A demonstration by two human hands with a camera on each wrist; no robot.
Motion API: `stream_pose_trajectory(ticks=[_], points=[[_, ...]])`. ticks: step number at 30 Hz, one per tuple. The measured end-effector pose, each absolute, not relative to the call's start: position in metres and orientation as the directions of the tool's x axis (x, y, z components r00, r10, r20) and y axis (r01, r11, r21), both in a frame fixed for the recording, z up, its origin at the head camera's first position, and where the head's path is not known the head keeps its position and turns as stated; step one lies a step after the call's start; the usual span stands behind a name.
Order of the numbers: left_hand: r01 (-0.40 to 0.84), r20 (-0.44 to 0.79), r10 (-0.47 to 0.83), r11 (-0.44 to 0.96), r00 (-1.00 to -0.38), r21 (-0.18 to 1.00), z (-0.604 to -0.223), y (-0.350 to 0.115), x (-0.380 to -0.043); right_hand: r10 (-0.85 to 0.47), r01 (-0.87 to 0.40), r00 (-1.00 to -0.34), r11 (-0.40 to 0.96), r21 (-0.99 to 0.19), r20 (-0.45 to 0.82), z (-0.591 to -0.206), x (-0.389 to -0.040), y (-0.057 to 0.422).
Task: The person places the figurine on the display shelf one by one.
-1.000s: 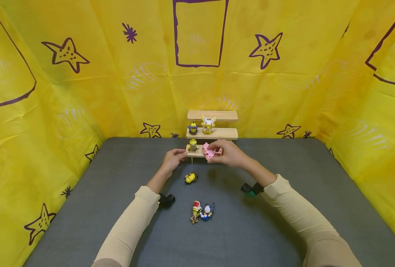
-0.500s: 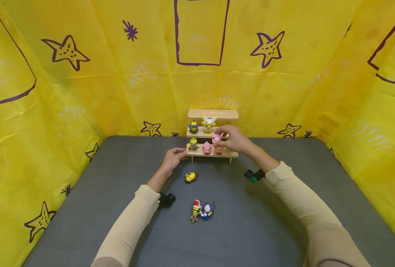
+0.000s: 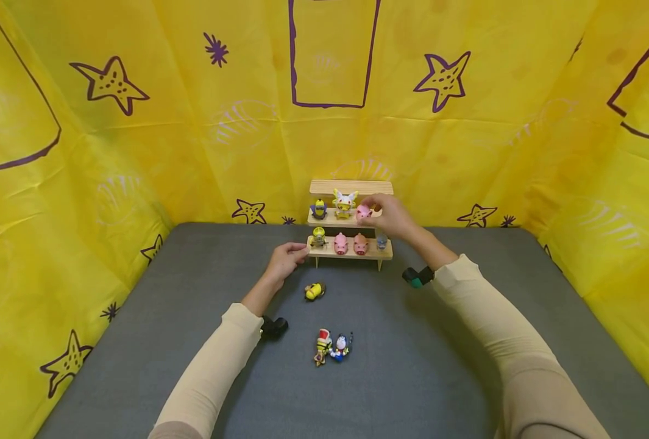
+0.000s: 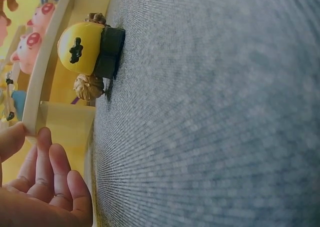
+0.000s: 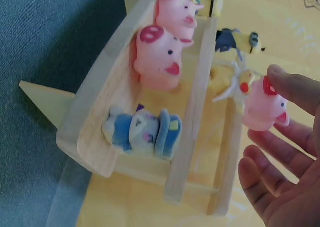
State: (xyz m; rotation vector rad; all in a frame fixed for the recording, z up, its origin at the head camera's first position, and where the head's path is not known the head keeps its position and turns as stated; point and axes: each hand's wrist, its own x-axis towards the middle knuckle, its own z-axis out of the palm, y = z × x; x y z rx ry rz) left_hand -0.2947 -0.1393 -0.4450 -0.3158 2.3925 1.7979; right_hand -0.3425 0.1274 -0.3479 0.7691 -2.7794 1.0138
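Note:
My right hand (image 3: 391, 214) pinches a pink toy pig (image 5: 262, 104) between thumb and fingers, at the middle tier of a small wooden display shelf (image 3: 324, 252). Beside that pig stands a yellow figure with a white winged cap (image 3: 345, 203), then a minion in blue (image 3: 319, 209). Thumb and fingertips of my left hand (image 3: 284, 261) hold the left end of the lowest tier. On this tier stand a goggled minion (image 3: 318, 236), a pink pig (image 3: 340, 244), a darker pink pig (image 3: 360, 244) and a figure in blue cap and clothes (image 5: 145, 132).
On the grey cloth (image 3: 401, 366) in front of the shelf lies a yellow figure (image 4: 80, 49). Nearer are a figure with a red hat (image 3: 323, 346) and a white-and-blue figure (image 3: 340, 346). A yellow patterned curtain (image 3: 236, 152) closes off the back and sides.
My right hand has lifted the pink pig from the lowest tier up to the middle tier, right of the winged-cap figure. My left hand keeps its hold on the shelf end.

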Motion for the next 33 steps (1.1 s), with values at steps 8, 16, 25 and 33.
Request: stream_pose_trajectory(ticks=[8,16,25,33], points=[[-0.24,-0.224,-0.088,0.272,-0.971,0.932,-0.446,-0.139,-0.295,-0.395,-0.447,-0.891,0.673,-0.589,0.226,-0.351,-0.352,0.13],[-0.241,-0.225,-0.089,0.265,-0.97,0.934,-0.445,-0.139,-0.294,-0.364,-0.43,-0.902,0.699,-0.572,0.234,-0.361,-0.361,0.134],[-0.228,-0.212,-0.089,0.257,-0.973,0.939,-0.446,-0.138,-0.295,-0.356,-0.42,-0.907,0.717,-0.557,0.226,-0.367,-0.368,0.137],[-0.212,-0.196,-0.084,0.274,-0.977,0.938,-0.449,-0.138,-0.296,-0.365,-0.42,-0.906,0.727,-0.543,0.212,-0.367,-0.367,0.136]])
